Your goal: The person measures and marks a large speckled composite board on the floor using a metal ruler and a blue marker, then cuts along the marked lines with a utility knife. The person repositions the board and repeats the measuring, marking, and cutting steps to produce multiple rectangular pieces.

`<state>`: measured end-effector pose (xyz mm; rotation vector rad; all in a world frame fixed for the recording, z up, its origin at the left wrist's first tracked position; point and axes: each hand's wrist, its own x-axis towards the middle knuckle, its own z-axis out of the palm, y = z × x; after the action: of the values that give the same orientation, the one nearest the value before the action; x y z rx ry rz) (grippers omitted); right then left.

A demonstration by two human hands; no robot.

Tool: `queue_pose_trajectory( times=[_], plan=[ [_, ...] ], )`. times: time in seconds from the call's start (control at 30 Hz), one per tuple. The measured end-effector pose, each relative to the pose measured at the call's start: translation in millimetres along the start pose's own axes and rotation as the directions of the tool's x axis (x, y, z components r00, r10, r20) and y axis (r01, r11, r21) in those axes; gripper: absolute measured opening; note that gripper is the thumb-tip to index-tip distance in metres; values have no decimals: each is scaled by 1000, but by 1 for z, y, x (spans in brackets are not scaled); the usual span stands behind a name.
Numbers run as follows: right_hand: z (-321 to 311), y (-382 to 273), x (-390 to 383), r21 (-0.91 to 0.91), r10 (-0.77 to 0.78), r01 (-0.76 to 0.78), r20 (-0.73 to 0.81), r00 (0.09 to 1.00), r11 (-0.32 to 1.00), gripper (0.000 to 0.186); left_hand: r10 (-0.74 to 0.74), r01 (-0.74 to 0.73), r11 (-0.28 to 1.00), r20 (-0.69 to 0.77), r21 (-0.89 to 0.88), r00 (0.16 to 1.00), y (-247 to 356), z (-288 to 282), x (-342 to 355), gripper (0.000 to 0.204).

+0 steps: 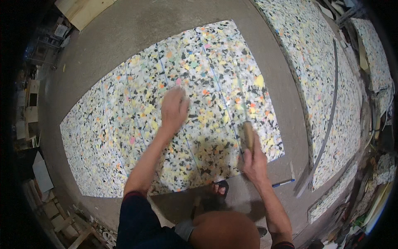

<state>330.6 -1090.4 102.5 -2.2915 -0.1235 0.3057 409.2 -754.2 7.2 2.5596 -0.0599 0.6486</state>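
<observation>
A large speckled foam sheet (145, 108) of white, black, yellow and orange bits lies flat on the floor, with several blue lines drawn across it. My right hand (255, 159) is closed round the wooden handle of a long, thin-bladed knife (248, 135). Its blade, smeared by motion, points away from me over the right part of the sheet. Whether the blade has entered the foam cannot be made out. Over the middle of the sheet is my left hand (174, 108), blurred, its finger position unclear.
Further speckled foam (302, 62) lies to the right, with a long grey strip (335, 83) across it. A blue pen (283, 183) rests on the floor near my right forearm. Wooden board (89, 10) stands out at the far left. Scrap wood (66, 224) clutters the near left.
</observation>
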Motion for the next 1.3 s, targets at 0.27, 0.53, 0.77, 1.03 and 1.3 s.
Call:
queue_pose_trajectory(
  times=[0.27, 0.53, 0.77, 1.03, 1.3],
  plan=[
    [48, -30, 113, -156, -324, 322, 14, 946, 934, 75, -139, 137, 949, -14, 284, 990, -107, 73, 224, 50],
    [62, -41, 162, -219, -319, 308, -19, 948, 926, 82, -269, 142, 940, 418, 310, 868, -110, 80, 282, 57],
    [69, -45, 175, -206, -281, 280, 25, 959, 938, 85, -310, 180, 917, 352, 355, 883, -129, 116, 282, 57],
    [68, -47, 175, -175, -257, 260, 35, 966, 950, 86, -284, 187, 903, 210, 388, 935, -105, 118, 267, 58],
    [70, -51, 176, -207, -212, 227, 94, 973, 952, 79, -227, 158, 906, 135, 393, 964, -114, 120, 260, 53]
  ],
)
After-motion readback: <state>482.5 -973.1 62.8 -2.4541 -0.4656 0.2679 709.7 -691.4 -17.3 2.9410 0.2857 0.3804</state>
